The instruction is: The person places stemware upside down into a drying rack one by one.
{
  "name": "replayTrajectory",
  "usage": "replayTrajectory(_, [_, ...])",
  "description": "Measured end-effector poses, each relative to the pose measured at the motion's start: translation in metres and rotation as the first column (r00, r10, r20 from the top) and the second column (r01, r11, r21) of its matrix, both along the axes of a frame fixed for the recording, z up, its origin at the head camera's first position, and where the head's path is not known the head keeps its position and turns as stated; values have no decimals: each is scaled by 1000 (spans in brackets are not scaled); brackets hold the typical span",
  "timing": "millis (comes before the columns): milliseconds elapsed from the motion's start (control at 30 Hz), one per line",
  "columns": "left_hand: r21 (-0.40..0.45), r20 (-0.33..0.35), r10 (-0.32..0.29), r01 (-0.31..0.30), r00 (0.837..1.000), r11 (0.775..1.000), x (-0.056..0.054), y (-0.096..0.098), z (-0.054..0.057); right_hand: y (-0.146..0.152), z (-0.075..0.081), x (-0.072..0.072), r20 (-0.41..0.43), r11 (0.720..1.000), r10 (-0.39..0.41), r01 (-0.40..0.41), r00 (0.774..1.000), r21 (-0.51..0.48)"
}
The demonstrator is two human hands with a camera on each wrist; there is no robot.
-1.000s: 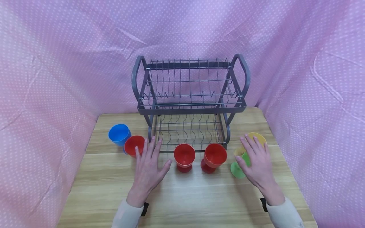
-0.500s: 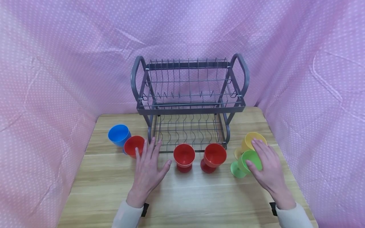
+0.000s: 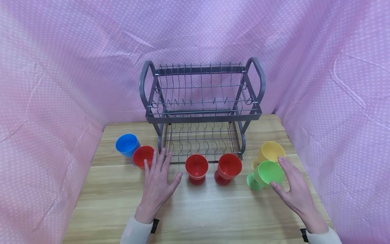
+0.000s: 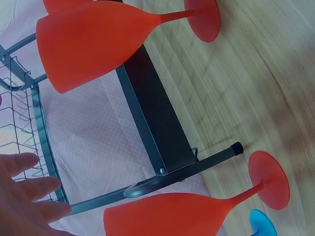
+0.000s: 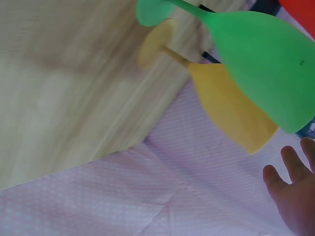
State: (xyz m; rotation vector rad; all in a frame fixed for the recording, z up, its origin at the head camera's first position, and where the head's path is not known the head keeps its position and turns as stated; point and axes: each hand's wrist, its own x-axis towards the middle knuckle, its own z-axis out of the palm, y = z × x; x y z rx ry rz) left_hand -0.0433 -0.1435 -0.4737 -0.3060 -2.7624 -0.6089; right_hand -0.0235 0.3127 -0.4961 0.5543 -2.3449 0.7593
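Note:
My right hand (image 3: 294, 189) is beside the green goblet (image 3: 269, 173), thumb and fingers spread at either side of its bowl. In the right wrist view the fingertips are apart from that goblet. Right behind the green one stands a yellow goblet (image 3: 271, 151). My left hand (image 3: 156, 186) hovers palm down with spread fingers, overlapping a red goblet (image 3: 142, 156) in the head view. It holds nothing. A blue goblet (image 3: 127, 145) stands behind that red one. Between the hands are a middle red goblet (image 3: 197, 167) and another red goblet (image 3: 229, 166), both upright.
A dark two-tier wire dish rack (image 3: 204, 118) stands at the back of the wooden table (image 3: 207, 217), its lower tier just behind the middle goblets. Pink dotted cloth (image 3: 198, 30) hangs behind the table and along both sides.
My right hand has moved right and toward me, from over the green and yellow goblets to the green one's right side. The left hand has barely moved.

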Motion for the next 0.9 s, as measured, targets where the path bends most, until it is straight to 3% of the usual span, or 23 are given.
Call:
replayTrajectory(300, [0, 12, 0, 0, 1000, 1000, 1, 0, 1, 12, -11, 15, 213, 995, -50, 66, 976, -70])
replayTrajectory(533, [-8, 15, -2, 2, 1000, 1000, 1, -1, 0, 7, -17, 24, 416, 970, -108, 187, 903, -153])
replayTrajectory(700, [-15, 11, -1, 1, 1000, 1000, 1, -1, 0, 4, -24, 24, 457, 950, -105, 225, 883, -218])
replayTrajectory(900, [-10, 23, 2, -2, 1000, 1000, 1, -2, 0, 1, -34, 23, 463, 916, -58, 231, 885, -327])
